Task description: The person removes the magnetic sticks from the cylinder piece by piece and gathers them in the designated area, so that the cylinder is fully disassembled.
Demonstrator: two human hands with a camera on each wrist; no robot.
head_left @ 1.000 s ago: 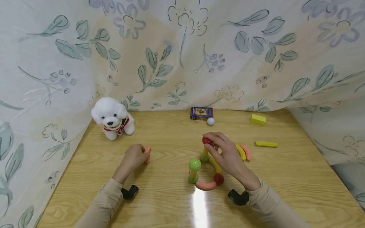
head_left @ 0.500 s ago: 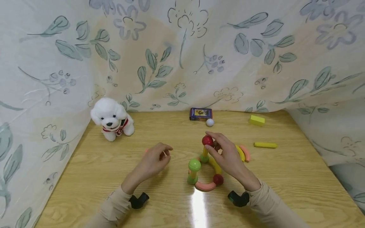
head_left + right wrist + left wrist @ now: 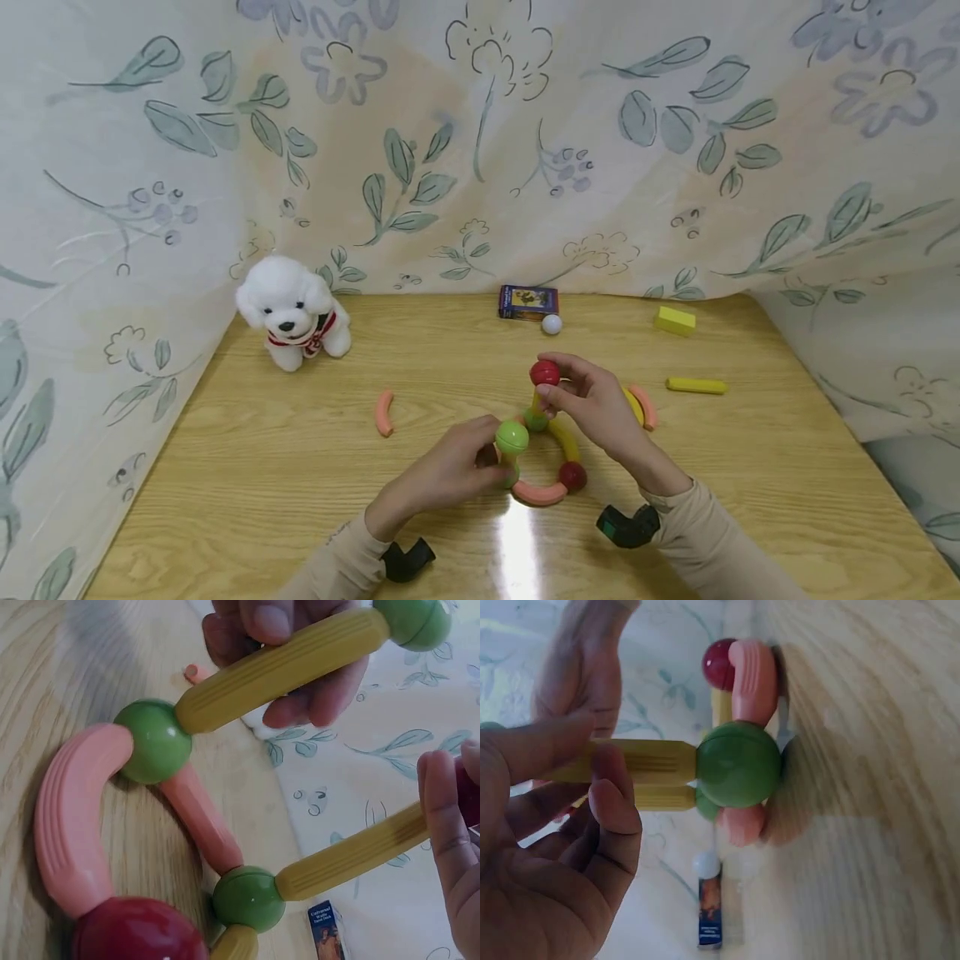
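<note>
A ring of toy rods and balls lies on the table, with a pink curved rod (image 3: 540,493), a yellow curved rod (image 3: 566,442) and a red ball (image 3: 573,477) in it. Two straight yellow rods rise from its green balls. My left hand (image 3: 457,467) grips the nearer yellow rod (image 3: 285,671), which is topped by a green ball (image 3: 512,437) and stands on a lower green ball (image 3: 739,765). At the farther yellow rod (image 3: 360,851), my right hand (image 3: 600,408) holds the red ball (image 3: 545,373) on top between thumb and fingers.
A loose pink curved rod (image 3: 384,413) lies to the left. Rightward are more curved rods (image 3: 645,407), partly hidden, a yellow straight rod (image 3: 696,386) and a yellow block (image 3: 675,321). Behind are a card box (image 3: 528,302), a white ball (image 3: 552,324) and a plush dog (image 3: 288,312).
My left hand has let go of the loose pink curved rod, moved right, and taken hold of the nearer yellow rod. My right hand stays at the upper red ball.
</note>
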